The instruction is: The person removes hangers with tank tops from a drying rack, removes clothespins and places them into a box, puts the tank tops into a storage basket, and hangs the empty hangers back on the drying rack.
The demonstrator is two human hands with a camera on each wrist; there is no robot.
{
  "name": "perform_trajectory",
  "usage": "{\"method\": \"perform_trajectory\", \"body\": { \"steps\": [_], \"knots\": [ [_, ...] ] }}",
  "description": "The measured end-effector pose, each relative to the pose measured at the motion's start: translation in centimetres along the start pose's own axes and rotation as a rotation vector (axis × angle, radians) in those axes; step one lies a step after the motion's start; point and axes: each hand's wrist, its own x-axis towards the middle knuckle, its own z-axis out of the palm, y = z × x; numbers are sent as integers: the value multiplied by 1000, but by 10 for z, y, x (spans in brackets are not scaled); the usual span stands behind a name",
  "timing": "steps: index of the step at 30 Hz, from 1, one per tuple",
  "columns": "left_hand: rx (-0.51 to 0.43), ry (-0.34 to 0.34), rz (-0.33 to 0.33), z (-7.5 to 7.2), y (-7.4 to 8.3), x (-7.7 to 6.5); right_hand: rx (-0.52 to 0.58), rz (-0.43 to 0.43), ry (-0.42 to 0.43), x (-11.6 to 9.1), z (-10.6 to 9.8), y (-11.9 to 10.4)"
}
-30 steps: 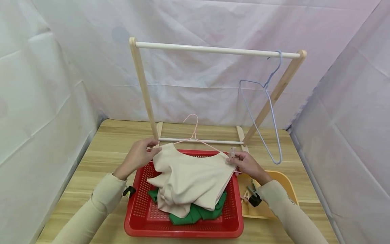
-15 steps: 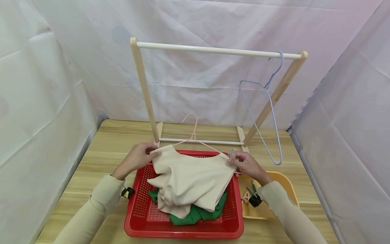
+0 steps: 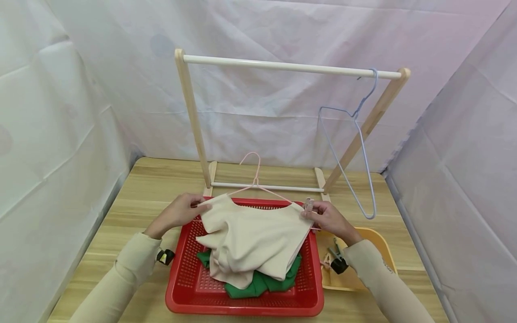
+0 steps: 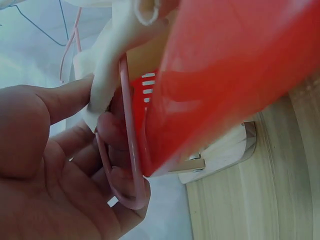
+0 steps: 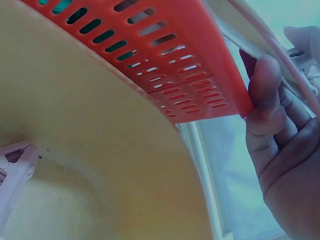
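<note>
A cream sleeveless top (image 3: 254,233) lies partly over the red basket (image 3: 244,309), with a pink hanger (image 3: 257,174) inside its shoulders. My left hand (image 3: 181,213) pinches the top's left shoulder; in the left wrist view, the end of the pink hanger (image 4: 131,145) loops against the curled fingers. My right hand (image 3: 329,220) grips the right shoulder, where a clear clothespin (image 3: 308,205) stands up by the fingertips. The hanger's right end pokes out beneath that hand. Green cloth (image 3: 258,285) lies under the top in the basket.
Behind the basket stands a wooden rack with a white rail (image 3: 282,66). A blue hanger (image 3: 365,157) hangs at its right end. To the basket's right, a yellow bin (image 3: 379,237) holds several clothespins (image 3: 329,260). White fabric walls (image 3: 48,157) enclose the wooden table (image 3: 117,224).
My left hand has shifted slightly down and to the left along the shoulder, drawing that edge of the top lower. The right hand keeps its grip in nearly the same place.
</note>
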Motion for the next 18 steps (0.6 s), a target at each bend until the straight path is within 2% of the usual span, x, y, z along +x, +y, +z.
{"method": "perform_trajectory", "body": {
  "steps": [7,11,18],
  "knots": [
    [-26,-80,8,-3,-7,-4,-7,-17,-7,0,2,-4],
    [-66,-117,-14,-4,-9,-6,-26,-21,-1,-1,3,-7],
    [-80,-135,9,-5,-8,-8,-102,-36,20,2,0,-9]
  ]
}}
